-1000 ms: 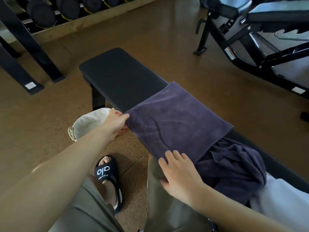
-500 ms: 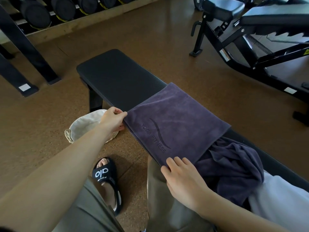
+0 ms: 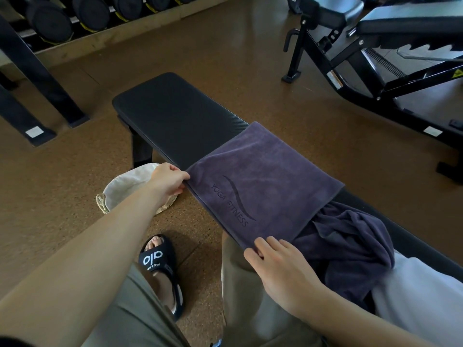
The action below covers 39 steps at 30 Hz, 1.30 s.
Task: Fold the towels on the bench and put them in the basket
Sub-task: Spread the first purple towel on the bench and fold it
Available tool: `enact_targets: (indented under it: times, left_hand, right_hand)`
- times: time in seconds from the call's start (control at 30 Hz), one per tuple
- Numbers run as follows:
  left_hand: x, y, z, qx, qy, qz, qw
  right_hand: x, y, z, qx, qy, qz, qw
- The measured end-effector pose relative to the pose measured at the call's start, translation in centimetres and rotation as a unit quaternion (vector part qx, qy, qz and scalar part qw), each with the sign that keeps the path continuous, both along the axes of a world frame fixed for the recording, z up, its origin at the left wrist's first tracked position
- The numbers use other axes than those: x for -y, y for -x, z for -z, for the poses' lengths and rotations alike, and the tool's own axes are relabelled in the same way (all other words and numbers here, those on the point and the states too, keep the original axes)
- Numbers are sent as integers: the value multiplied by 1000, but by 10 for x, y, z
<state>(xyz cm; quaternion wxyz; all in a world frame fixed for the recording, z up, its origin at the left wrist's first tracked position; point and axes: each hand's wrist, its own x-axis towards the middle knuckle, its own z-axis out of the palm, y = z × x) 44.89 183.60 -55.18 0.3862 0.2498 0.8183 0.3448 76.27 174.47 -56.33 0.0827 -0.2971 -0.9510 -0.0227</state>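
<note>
While spread flat across the black bench, folded purple towel held at its two near corners. Right hand nearest, fingers curled over the near right corner, thumb hidden. Left hand pinched the near left corner at the bench edge. Crumpled dark towel and pale towel heaped just right. Lined basket stood on the floor beneath the left hand. Farther off, dumbbell rack and adjustable bench.
</note>
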Motion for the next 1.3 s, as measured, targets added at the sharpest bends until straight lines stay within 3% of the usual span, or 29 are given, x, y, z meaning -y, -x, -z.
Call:
enact_targets:
  times: [0.33,0.63,0.9,1.1,1.2,1.3]
  left_hand:
    - [-1,-1,0,-13,-14,-1,1000]
    - [-4,5,-3,52,-42,-54,996]
    - [3,10,-2,-27,-6,-15,999]
    - [6,6,-6,-27,-35,-13,999]
    - [6,3,-8,-37,-50,-13,998]
    - [5,3,-8,-37,-54,-15,998]
  right_hand:
    - [4,-6,-3,4,36,30,999]
    - [7,-11,2,-14,47,33,998]
    - [6,-10,6,-2,48,27,998]
    - [-4,-6,-11,28,164,37,985]
    - [-51,13,-37,-24,258,96,961]
    - [-129,35,-46,-122,241,142,952]
